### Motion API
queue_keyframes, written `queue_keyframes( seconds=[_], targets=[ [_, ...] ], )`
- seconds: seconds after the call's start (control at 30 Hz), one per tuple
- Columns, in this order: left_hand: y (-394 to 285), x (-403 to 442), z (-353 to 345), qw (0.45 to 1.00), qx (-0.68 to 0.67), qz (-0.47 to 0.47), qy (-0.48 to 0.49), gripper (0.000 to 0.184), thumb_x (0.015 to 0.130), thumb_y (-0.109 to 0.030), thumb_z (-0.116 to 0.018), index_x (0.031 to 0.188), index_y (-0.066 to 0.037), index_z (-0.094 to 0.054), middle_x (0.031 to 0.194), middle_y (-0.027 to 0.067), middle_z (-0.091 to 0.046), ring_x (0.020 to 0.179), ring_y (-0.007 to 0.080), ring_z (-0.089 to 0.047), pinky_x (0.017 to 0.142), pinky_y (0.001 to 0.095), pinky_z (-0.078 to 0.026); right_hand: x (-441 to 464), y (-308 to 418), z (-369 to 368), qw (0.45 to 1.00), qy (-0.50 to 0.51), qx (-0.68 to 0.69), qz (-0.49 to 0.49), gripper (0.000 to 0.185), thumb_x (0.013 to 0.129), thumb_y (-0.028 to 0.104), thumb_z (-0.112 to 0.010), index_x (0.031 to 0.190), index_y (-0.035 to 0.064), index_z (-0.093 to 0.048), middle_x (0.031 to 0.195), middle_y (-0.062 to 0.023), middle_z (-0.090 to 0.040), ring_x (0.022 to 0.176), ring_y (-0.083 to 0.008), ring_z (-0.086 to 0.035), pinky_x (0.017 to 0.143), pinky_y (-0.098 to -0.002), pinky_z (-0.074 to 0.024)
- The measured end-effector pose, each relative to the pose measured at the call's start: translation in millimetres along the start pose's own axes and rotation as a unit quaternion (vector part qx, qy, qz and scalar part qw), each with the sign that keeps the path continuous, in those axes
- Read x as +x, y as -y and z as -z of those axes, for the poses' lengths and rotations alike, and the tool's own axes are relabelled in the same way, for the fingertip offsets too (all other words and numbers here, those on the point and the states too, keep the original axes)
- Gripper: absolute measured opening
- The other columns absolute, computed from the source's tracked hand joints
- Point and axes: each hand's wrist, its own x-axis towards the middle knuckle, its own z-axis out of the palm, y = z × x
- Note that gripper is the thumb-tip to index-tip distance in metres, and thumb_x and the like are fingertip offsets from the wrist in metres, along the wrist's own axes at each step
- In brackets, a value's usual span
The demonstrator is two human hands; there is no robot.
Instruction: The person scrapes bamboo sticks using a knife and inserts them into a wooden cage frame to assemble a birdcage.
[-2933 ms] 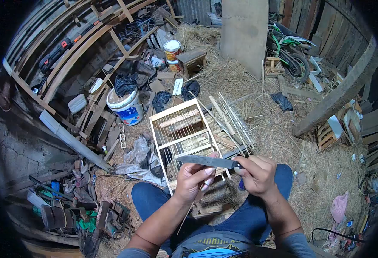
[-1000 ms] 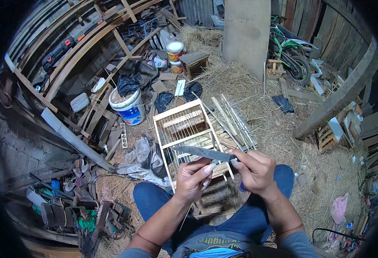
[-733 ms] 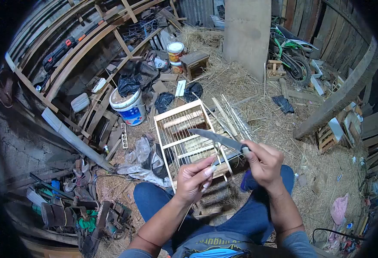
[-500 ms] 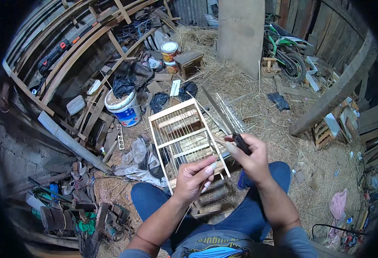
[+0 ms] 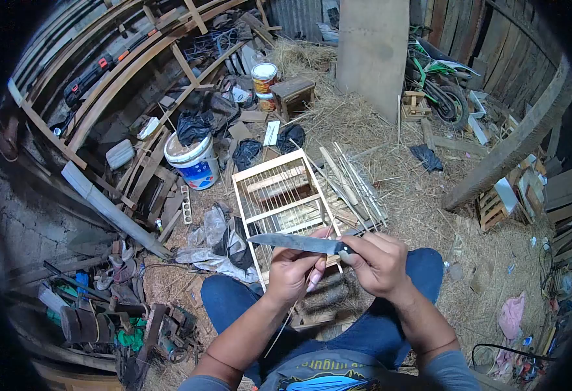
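A knife [image 5: 296, 244] lies level across the front of my hands, its blade pointing left. My right hand [image 5: 378, 264] is closed round the dark handle. Pinched in my left hand [image 5: 292, 274] is a thin wooden stick [image 5: 277, 337], whose lower end hangs down toward my lap. The blade passes over the fingertips of the left hand; whether it touches the stick is hidden. Beyond both hands a pale wooden frame with thin bars [image 5: 270, 171] stands between my knees. Long thin strips [image 5: 357, 179] are piled at its right side.
A white and blue bucket [image 5: 193, 163] with a black bag on it stands at the left. Stacked paint cans [image 5: 264, 78] and a small stool [image 5: 290, 90] are farther back. Tools [image 5: 129, 332] lie at the lower left. A slanted post [image 5: 514, 137] and a motorbike [image 5: 445, 91] are at the right.
The knife was swung up and away from the left hand, pointing forward, and is now back down across it. My left hand has kept its pinch on the stick.
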Motion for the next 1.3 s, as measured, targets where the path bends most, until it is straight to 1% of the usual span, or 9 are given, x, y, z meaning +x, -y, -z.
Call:
queue_keyframes(
  seconds=[0.13,0.33,0.67,0.9,0.97,1.0,1.1,1.17,1.3],
  targets=[
    [7,2,6,0.999,-0.031,-0.008,0.029,0.035,0.100,0.000,-0.055,0.134,0.004,-0.060,0.073,0.0056,-0.060,0.049,0.0085,-0.047,0.043,0.0211,-0.039,-3,-2,4,0.999,0.006,-0.030,0.009,0.022,0.085,0.023,-0.074,0.102,0.0097,-0.075,0.064,-0.0048,-0.055,0.054,-0.0249,-0.056,0.051,-0.0358,-0.0444],
    [-1,-1,7,0.999,-0.017,-0.010,0.047,0.033,0.102,-0.006,-0.055,0.133,0.005,-0.061,0.069,0.0049,-0.055,0.050,0.0093,-0.046,0.044,0.0209,-0.038,1,-20,5,0.998,-0.034,-0.049,-0.009,0.019,0.086,0.023,-0.073,0.100,0.0096,-0.075,0.066,-0.0053,-0.058,0.056,-0.0236,-0.060,0.051,-0.0358,-0.0448],
    [9,2,17,0.999,-0.019,-0.029,0.034,0.039,0.100,-0.001,-0.057,0.139,0.004,-0.057,0.074,0.0048,-0.058,0.058,0.0080,-0.050,0.050,0.0205,-0.040,-3,-11,0,0.999,0.014,-0.040,0.020,0.020,0.085,0.023,-0.073,0.101,0.0119,-0.075,0.064,-0.0039,-0.057,0.055,-0.0229,-0.058,0.051,-0.0350,-0.0450],
    [0,4,16,0.997,-0.062,0.037,0.041,0.038,0.102,-0.008,-0.056,0.138,0.003,-0.056,0.071,0.0032,-0.055,0.051,0.0078,-0.046,0.042,0.0197,-0.036,-7,-25,-2,0.998,0.010,-0.051,0.025,0.019,0.087,0.023,-0.072,0.101,0.0115,-0.076,0.063,-0.0037,-0.057,0.053,-0.0220,-0.056,0.050,-0.0354,-0.0442],
    [-1,2,18,0.994,-0.070,0.062,0.048,0.037,0.102,-0.011,-0.056,0.137,0.004,-0.057,0.069,0.0028,-0.052,0.050,0.0080,-0.046,0.038,0.0196,-0.035,-11,-38,-2,0.994,-0.024,-0.096,-0.040,0.018,0.090,0.023,-0.070,0.102,0.0115,-0.077,0.062,-0.0035,-0.058,0.050,-0.0202,-0.054,0.048,-0.0361,-0.0425],
    [-2,-1,18,0.993,-0.079,0.065,0.050,0.037,0.103,-0.012,-0.056,0.137,0.004,-0.057,0.069,0.0024,-0.052,0.049,0.0077,-0.046,0.038,0.0194,-0.035,-7,-47,-2,0.993,-0.079,-0.084,-0.030,0.018,0.093,0.024,-0.068,0.102,0.0121,-0.078,0.059,-0.0024,-0.058,0.048,-0.0172,-0.053,0.044,-0.0354,-0.0399],
    [-3,-5,20,0.993,-0.077,0.075,0.042,0.040,0.104,-0.013,-0.055,0.140,0.003,-0.053,0.069,0.0027,-0.053,0.049,0.0083,-0.047,0.038,0.0196,-0.036,-8,-42,5,0.995,-0.066,-0.071,-0.020,0.018,0.094,0.024,-0.068,0.102,0.0116,-0.078,0.059,-0.0027,-0.059,0.047,-0.0173,-0.053,0.043,-0.0349,-0.0391],
    [-2,-4,19,0.995,-0.066,0.062,0.049,0.043,0.103,-0.011,-0.054,0.144,0.003,-0.050,0.069,0.0036,-0.053,0.049,0.0096,-0.047,0.039,0.0206,-0.037,-14,-25,4,0.998,0.000,-0.062,-0.012,0.019,0.090,0.024,-0.071,0.102,0.0110,-0.077,0.064,-0.0039,-0.061,0.051,-0.0196,-0.057,0.047,-0.0351,-0.0428],
    [-6,-5,10,0.995,-0.068,0.034,0.065,0.044,0.103,-0.009,-0.053,0.144,0.004,-0.049,0.069,0.0032,-0.051,0.049,0.0102,-0.044,0.044,0.0216,-0.037,-7,-8,1,1.000,0.002,-0.014,0.003,0.017,0.088,0.023,-0.073,0.099,0.0106,-0.076,0.065,-0.0047,-0.060,0.054,-0.0218,-0.059,0.050,-0.0353,-0.0445]
  ],
)
